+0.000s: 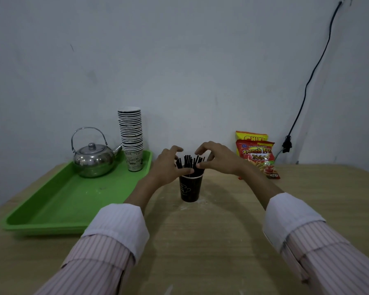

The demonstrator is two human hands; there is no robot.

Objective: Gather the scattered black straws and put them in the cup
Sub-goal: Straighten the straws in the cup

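Note:
A black paper cup [190,189] stands upright in the middle of the wooden table [200,241]. Several black straws [190,161] stick up out of it in a loose bundle. My left hand [168,167] curves around the bundle's left side, thumb and fingers touching the straws just above the rim. My right hand [218,159] curves around the right side, thumb tip against the straws and fingers arched over them. No loose straws show on the table.
A green tray [58,205] lies at the left with a steel kettle [92,158] and a tall stack of paper cups [132,137]. Two snack bags [258,156] lean on the wall at the right, beside a black cable and plug [287,143].

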